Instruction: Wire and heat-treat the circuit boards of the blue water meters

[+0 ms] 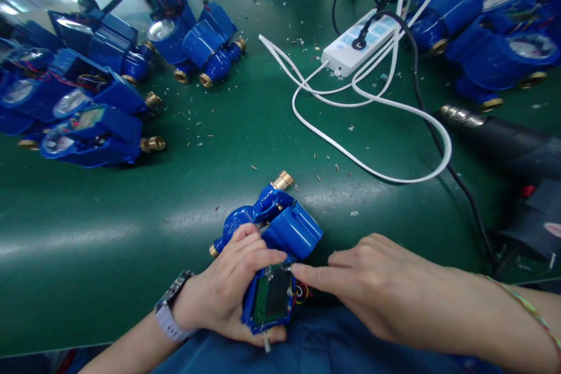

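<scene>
Close to the front edge of the green table lies a blue meter (291,228) with brass ends. My left hand (232,286) is wrapped round its box-like part, which holds a green circuit board with a dark display (272,295). A silvery screw-like piece (266,342) sticks out at the board's lower end. My right hand (368,286) touches the board's upper right corner with its stretched index finger; its other fingers are curled, and whatever they hold, if anything, is hidden. Thin coloured wires (301,291) come out at the box's right side.
Several blue meters stand at the left (96,134) and at the right (504,52). A white power strip (359,41) with looping white cable (372,172) lies at the back. A black tool with a metal nozzle (495,134) lies at the right. Small scraps dot the green table (175,187).
</scene>
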`<state>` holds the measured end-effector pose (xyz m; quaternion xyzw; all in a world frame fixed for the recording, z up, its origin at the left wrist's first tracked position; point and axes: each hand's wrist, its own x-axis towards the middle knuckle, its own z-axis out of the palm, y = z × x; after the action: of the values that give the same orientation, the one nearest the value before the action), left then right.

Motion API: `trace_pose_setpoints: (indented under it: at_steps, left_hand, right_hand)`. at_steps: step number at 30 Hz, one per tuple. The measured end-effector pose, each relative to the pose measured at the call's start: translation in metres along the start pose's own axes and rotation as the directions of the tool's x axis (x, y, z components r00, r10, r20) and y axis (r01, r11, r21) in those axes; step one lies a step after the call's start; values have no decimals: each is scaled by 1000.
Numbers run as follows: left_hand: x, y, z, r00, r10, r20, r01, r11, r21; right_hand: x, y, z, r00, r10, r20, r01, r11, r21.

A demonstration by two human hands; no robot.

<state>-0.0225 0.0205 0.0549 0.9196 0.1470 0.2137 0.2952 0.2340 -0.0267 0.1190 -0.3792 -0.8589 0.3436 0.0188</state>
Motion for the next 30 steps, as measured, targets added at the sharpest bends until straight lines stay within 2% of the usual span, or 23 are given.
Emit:
trace_pose_setpoints:
  at_steps: [3, 6, 9, 12, 15, 18, 24, 30]
  left_hand:
    - [-1, 1, -1, 1000, -6, 11, 6, 1000, -2]
    - [-1, 1, -1, 1000, -3, 8, 3, 1000, -1]
    - [-2, 0, -1, 1000, 3, 3, -3, 1000, 22]
    - [-5, 0, 0, 1000, -1, 2, 1, 998, 62]
    - [-8, 0, 1, 1000, -15, 12, 14, 997, 72]
    - [-9, -1, 2, 999, -28, 18, 27, 997, 67]
    - [-9, 0, 2, 999, -34, 23, 32, 998, 61]
    - [-7, -1, 1, 999, -28, 30, 26, 998, 49]
  right_hand:
    - [-1, 0, 4, 1000, 4, -16, -4, 1000, -10]
    - [0, 2, 5, 999, 33, -38, -27, 986, 165]
    - [2, 3, 6, 997, 64, -51, -40, 927, 373]
    - [3, 4, 6, 990, 118, -74, -69, 877, 475]
    - [3, 7, 3, 993, 117, -25, -87, 847, 524]
    - [4, 11, -4, 997, 72, 23, -73, 845, 529]
    - [6, 13, -21, 998, 20, 55, -41, 901, 432]
    - [10, 17, -27, 995, 4, 100, -45, 911, 411]
